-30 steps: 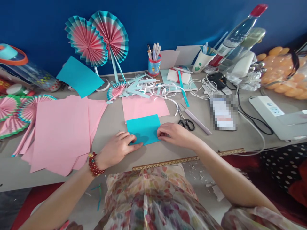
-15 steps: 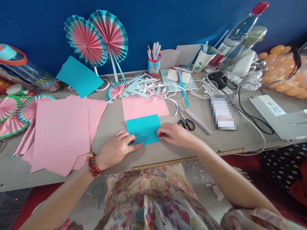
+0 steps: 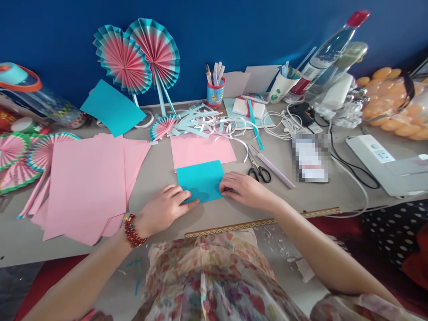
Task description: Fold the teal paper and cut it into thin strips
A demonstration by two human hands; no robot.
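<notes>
A blue sheet of paper (image 3: pixel 202 178) lies on the table in front of me, its far edge close to a pink sheet (image 3: pixel 200 150). At its near left corner my left hand (image 3: pixel 169 207) pinches the edge, thumb along the near side and fingers curled. My right hand (image 3: pixel 242 189) grips the right edge with bent fingers; the fingertips are partly hidden. Right of the paper lie black-handled scissors (image 3: pixel 259 171) and a pale lilac stick (image 3: pixel 276 170).
Pink sheets (image 3: pixel 88 183) are stacked at left. Folded paper fans (image 3: pixel 152 58) stand against the blue wall. Paper strips (image 3: pixel 200 119) heap behind the work. A phone (image 3: pixel 310 158), cables and a power strip (image 3: pixel 372 151) sit at right. A patterned ruler-like strip (image 3: pixel 267 222) lines the near edge.
The view has shifted very slightly. Both hands stay at the blue paper's edges, with almost no visible movement.
</notes>
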